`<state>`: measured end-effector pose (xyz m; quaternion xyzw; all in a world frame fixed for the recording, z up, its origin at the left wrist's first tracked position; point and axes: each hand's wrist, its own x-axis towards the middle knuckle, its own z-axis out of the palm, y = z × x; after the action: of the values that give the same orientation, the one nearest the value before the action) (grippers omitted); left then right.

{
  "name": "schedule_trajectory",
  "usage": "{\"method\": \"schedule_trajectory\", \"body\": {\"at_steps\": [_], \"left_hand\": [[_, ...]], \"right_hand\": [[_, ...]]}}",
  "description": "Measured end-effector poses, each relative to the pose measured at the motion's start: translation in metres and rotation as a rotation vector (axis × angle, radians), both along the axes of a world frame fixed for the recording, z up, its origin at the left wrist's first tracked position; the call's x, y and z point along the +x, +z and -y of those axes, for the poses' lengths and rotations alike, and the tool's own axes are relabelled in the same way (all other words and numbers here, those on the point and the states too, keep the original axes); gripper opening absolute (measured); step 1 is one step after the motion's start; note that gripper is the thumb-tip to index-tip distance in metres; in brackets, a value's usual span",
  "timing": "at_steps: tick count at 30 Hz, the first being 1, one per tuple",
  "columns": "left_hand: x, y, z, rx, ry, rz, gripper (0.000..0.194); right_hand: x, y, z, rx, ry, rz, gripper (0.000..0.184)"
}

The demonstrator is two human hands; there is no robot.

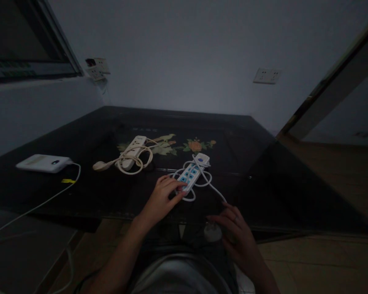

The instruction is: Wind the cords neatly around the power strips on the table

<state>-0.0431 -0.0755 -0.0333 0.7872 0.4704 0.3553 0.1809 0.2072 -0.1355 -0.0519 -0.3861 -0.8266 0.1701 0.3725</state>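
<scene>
A white power strip (194,170) with blue sockets lies slantwise on the dark table, its white cord (216,191) looped around it. My left hand (162,196) grips the strip's near end between thumb and fingers. At the table's front edge, my right hand (234,228) has its fingers closed on the cord, which runs to it from the strip. Beside those fingers is a pale, rounded plug (212,232), dim and partly blurred. Farther left rests a second, cream power strip (137,147) with its own cord coiled over it and its plug (101,165) pointing left.
A white power bank (43,163) sits on the left of the dark table (263,163), and a white cable (49,199) trails from it over the front edge. Wall sockets (266,76) are on the back wall. Flowers are printed on the tabletop. The room is dim.
</scene>
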Motion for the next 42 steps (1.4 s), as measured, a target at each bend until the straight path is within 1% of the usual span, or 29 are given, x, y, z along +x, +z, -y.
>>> {"method": "schedule_trajectory", "body": {"at_steps": [2,3,4,6,7,9,11,12,13,15,18,20,22,25,28,31,33,35,37,38,39,40,42], "left_hand": [[0.002,-0.002,0.002,0.015,0.016,0.027,0.019],[0.004,-0.004,0.002,0.023,0.030,0.044,0.020],[0.006,-0.005,0.003,0.032,0.046,0.058,0.021],[0.011,-0.008,0.002,0.046,0.082,0.061,0.023],[0.014,-0.009,0.001,0.052,0.100,0.051,0.025],[0.018,-0.011,-0.002,0.052,0.131,0.017,0.031],[0.020,-0.010,-0.007,0.044,0.154,-0.015,0.037],[0.021,-0.009,-0.010,0.037,0.160,-0.031,0.041],[0.022,-0.008,-0.012,0.028,0.164,-0.049,0.043],[0.023,-0.005,-0.016,0.000,0.163,-0.087,0.043],[0.025,-0.003,-0.020,-0.077,0.139,-0.150,0.049],[0.027,-0.003,-0.020,-0.120,0.123,-0.177,0.053],[0.028,-0.004,-0.019,-0.140,0.124,-0.184,0.052],[0.034,-0.004,-0.011,-0.137,0.171,-0.200,0.049],[0.041,-0.004,0.004,-0.140,0.235,-0.249,0.047],[0.043,-0.001,0.021,-0.177,0.224,-0.300,0.044],[0.036,0.007,0.029,-0.199,0.203,-0.319,0.043],[0.025,0.022,0.032,-0.181,0.232,-0.320,0.043],[0.015,0.041,0.029,-0.094,0.295,-0.301,0.042],[0.013,0.051,0.025,-0.025,0.287,-0.277,0.040],[0.013,0.060,0.019,0.046,0.248,-0.239,0.037],[0.016,0.067,0.011,0.104,0.177,-0.206,0.033],[0.030,0.074,-0.008,0.161,0.000,-0.216,0.027]], "right_hand": [[0.009,0.000,-0.001,0.030,-0.057,-0.153,0.037],[0.013,0.001,-0.003,0.036,-0.121,-0.227,0.030],[0.016,0.003,-0.004,0.033,-0.211,-0.289,0.024],[0.023,0.006,-0.006,0.009,-0.434,-0.384,0.014],[0.026,0.007,-0.008,-0.017,-0.543,-0.420,0.014],[0.031,0.008,-0.011,-0.099,-0.710,-0.496,0.023],[0.035,0.006,-0.014,-0.200,-0.809,-0.593,0.033],[0.036,0.004,-0.016,-0.251,-0.835,-0.645,0.038],[0.037,0.001,-0.017,-0.295,-0.844,-0.704,0.042],[0.037,-0.007,-0.018,-0.368,-0.820,-0.836,0.045],[0.038,-0.018,-0.019,-0.435,-0.752,-1.034,0.040],[0.039,-0.022,-0.020,-0.444,-0.729,-1.106,0.036],[0.039,-0.023,-0.021,-0.435,-0.714,-1.132,0.034],[0.040,-0.019,-0.023,-0.403,-0.698,-1.136,0.034],[0.042,-0.016,-0.024,-0.383,-0.705,-1.107,0.032],[0.043,-0.016,-0.024,-0.384,-0.708,-1.085,0.032],[0.045,-0.017,-0.024,-0.379,-0.706,-1.093,0.032],[0.045,-0.017,-0.024,-0.384,-0.712,-1.104,0.032],[0.045,-0.016,-0.024,-0.399,-0.717,-1.108,0.032],[0.045,-0.015,-0.024,-0.403,-0.710,-1.114,0.032],[0.044,-0.015,-0.025,-0.403,-0.698,-1.122,0.031],[0.043,-0.014,-0.025,-0.398,-0.688,-1.136,0.030],[0.041,-0.013,-0.026,-0.390,-0.676,-1.170,0.031]]}}
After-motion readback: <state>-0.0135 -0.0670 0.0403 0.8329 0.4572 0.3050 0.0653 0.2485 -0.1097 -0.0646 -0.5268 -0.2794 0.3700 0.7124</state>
